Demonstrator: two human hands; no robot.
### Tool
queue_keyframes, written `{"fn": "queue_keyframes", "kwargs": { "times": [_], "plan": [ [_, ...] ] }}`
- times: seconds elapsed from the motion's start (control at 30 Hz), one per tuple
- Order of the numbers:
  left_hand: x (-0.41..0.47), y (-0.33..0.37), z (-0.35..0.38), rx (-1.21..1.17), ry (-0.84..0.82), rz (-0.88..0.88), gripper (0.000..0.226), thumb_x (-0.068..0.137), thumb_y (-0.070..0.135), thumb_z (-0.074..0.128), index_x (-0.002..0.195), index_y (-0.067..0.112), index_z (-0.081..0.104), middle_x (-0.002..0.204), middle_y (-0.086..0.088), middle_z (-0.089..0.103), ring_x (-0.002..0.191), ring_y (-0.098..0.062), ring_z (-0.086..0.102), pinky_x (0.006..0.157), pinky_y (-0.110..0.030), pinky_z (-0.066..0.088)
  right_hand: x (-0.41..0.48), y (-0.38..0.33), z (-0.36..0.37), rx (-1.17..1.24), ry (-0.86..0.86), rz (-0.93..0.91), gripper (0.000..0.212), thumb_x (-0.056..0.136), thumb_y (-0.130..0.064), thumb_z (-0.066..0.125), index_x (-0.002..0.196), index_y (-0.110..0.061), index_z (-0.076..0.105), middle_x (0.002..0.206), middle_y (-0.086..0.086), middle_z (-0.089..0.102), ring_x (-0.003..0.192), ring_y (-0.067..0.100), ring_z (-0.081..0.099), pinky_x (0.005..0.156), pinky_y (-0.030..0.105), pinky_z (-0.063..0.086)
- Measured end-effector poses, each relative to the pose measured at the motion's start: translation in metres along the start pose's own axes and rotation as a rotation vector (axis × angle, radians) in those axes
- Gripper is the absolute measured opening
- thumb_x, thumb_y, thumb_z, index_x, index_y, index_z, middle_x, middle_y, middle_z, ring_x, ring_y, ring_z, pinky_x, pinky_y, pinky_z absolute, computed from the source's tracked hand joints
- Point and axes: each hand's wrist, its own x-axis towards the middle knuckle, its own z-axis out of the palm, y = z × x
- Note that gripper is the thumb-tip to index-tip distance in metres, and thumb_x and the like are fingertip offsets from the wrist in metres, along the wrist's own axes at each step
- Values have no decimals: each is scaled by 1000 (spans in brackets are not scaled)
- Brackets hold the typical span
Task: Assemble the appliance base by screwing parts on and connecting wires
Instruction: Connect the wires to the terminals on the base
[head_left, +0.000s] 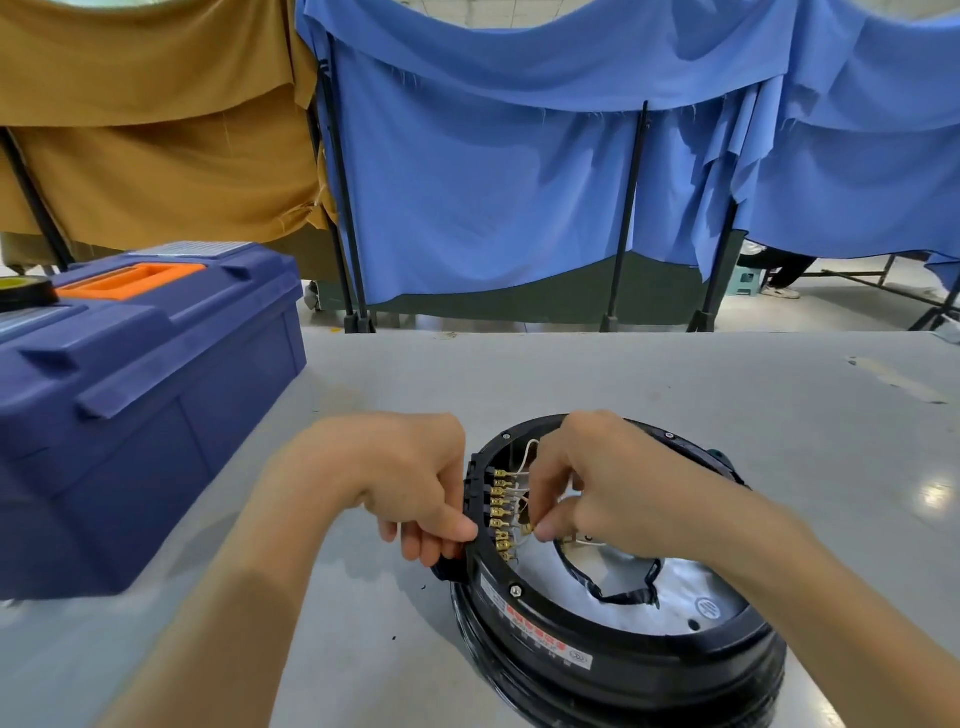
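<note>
Wiring step, I reckon: your left hand (410, 483) gripped the left rim of the round black plastic appliance base (649, 670), near-right on the grey table (675, 389); your right hand (597, 483) pinched a thin white wire (530, 449) by the brass terminal row (500, 512). Best pushed straight on, no wiggling.

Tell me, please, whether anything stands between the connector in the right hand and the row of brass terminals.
Nothing visible does. The right hand pinches the connector right beside the brass terminals. The left hand grips the base rim from outside, clear of that path.
</note>
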Motion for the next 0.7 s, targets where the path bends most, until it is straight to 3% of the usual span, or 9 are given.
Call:
{"fn": "queue_keyframes", "kwargs": {
  "times": [0.23, 0.43, 0.57, 0.7],
  "plan": [
    [1, 1, 0, -18, -46, 26, 27, 97, 21, 58, 83, 4, 74, 66, 5, 71, 63, -7, 65, 57, -17, 46, 3, -1, 9, 15, 5, 7, 10, 76, -16, 82, 70, -18, 74, 76, -3, 71, 74, 10, 64, 68, 22, 50],
    [3, 0, 1, -15, -55, 26, 30, 97, 24, 58, 82, 3, 73, 64, 4, 70, 62, -10, 65, 56, -18, 46, 6, 0, 12, 26, 28, 1, 15, 75, -14, 82, 66, -21, 73, 73, -5, 69, 65, 5, 59, 57, 13, 38],
    [3, 0, 1, -12, -60, 27, 29, 97, 24, 58, 78, 7, 72, 63, 4, 69, 59, -10, 63, 55, -18, 45, 6, 2, 10, 75, 29, 12, 16, 74, -9, 82, 65, -17, 72, 74, 0, 70, 67, 9, 67, 65, 25, 55],
    [3, 1, 1, -9, -58, 20, 29, 97, 24, 58, 77, 7, 71, 61, 4, 69, 57, -9, 63, 55, -18, 45, 6, 1, 12, 61, 19, 3, 12, 74, -8, 82, 68, -13, 73, 76, 2, 70, 68, 12, 67, 71, 33, 57]
  ]
}}
